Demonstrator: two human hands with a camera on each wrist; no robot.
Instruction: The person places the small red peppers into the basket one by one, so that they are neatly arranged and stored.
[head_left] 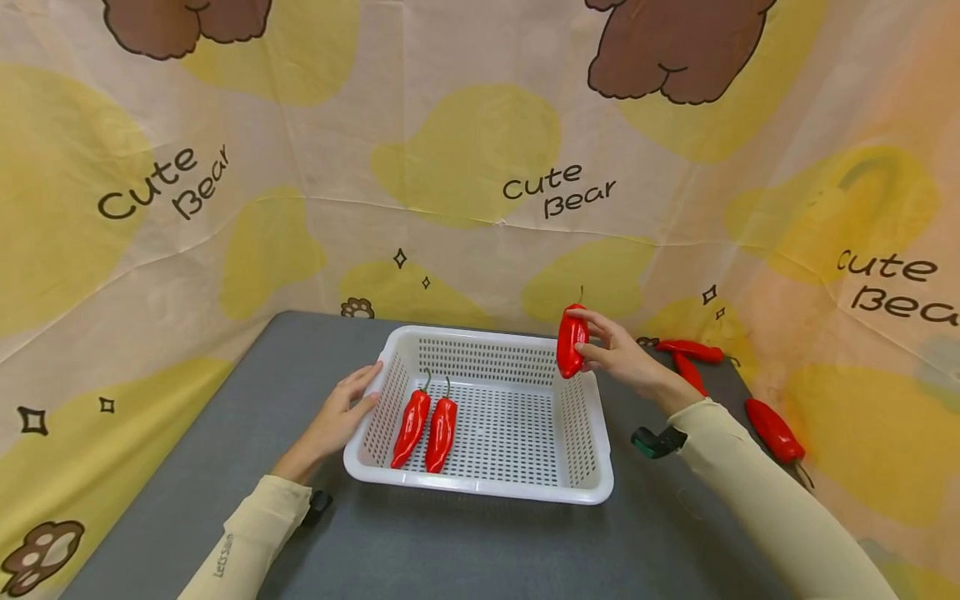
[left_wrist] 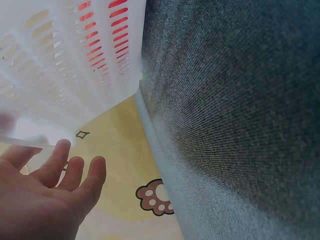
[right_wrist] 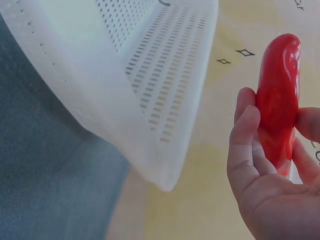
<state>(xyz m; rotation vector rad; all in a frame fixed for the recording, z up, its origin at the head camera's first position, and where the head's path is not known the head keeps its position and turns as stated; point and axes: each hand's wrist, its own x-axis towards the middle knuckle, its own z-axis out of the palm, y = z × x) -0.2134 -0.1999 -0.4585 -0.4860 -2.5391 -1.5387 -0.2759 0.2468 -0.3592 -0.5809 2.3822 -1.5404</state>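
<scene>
My right hand (head_left: 611,354) pinches a red pepper (head_left: 572,342) between thumb and fingers, stem upward, over the back right corner of a white plastic basket (head_left: 480,485). Seen from the right wrist, the glossy pepper (right_wrist: 280,90) stands upright in the fingers. My left hand (head_left: 341,417) holds the basket's left rim, thumb and one fingertip over it. The other fingers are on the outer side, as the left wrist view shows. Two more red peppers, one leftmost (head_left: 411,429) and one beside it (head_left: 441,435), lie side by side in the basket's left part, stems toward the back.
On the table's right side lie more red peppers: one at the back (head_left: 690,350), one partly behind the right wrist (head_left: 688,373), and one near the right edge (head_left: 776,431). A printed cloth (head_left: 450,167) hangs around the grey table (head_left: 465,550).
</scene>
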